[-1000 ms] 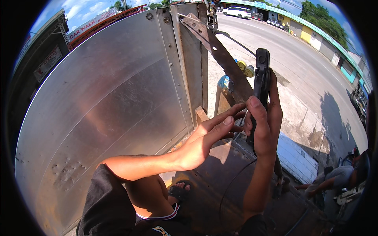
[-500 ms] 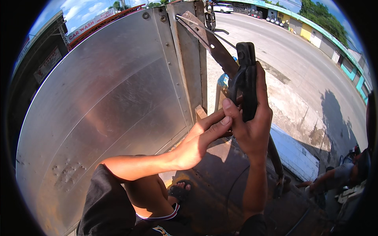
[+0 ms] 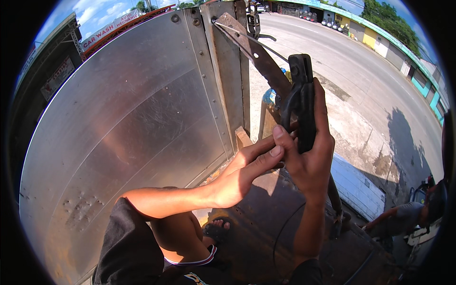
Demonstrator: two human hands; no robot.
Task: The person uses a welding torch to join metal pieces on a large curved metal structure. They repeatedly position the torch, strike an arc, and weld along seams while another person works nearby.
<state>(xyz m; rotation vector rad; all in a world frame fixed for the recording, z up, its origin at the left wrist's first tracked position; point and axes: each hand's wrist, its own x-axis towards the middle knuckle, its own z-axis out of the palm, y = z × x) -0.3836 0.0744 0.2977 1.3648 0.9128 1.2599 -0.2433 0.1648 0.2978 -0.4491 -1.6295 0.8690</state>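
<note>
Clearly, the thin rod point(image 3: 266, 45) is the weak point: it runs long and slender from the tip of the black lever-type holder point(image 3: 308, 111) up to the top of the metal post point(image 3: 225, 66), so a small tilt of the wrist could swing its far end off that spot or knock it against the rusty drilled strip point(image 3: 264, 62). The right thumb lies low by the holder's lever; a careless squeeze there could loosen the rod. The dark cable point(image 3: 277, 237), looping over the brown metal deck point(image 3: 254, 213), could also tug on the holder if something catches it.

As for the grip, the right hand point(image 3: 309, 164) is wrapped about the holder's lower part, fingers behind and thumb in front, keeping it nearly upright in front of the strip's lower end. The left hand point(image 3: 241, 173) meets the right at thumb height, its fingers fairly straight and its thumb apart from them; the fingertips pass behind the right hand, so whether they press on the holder cannot be told.
</note>
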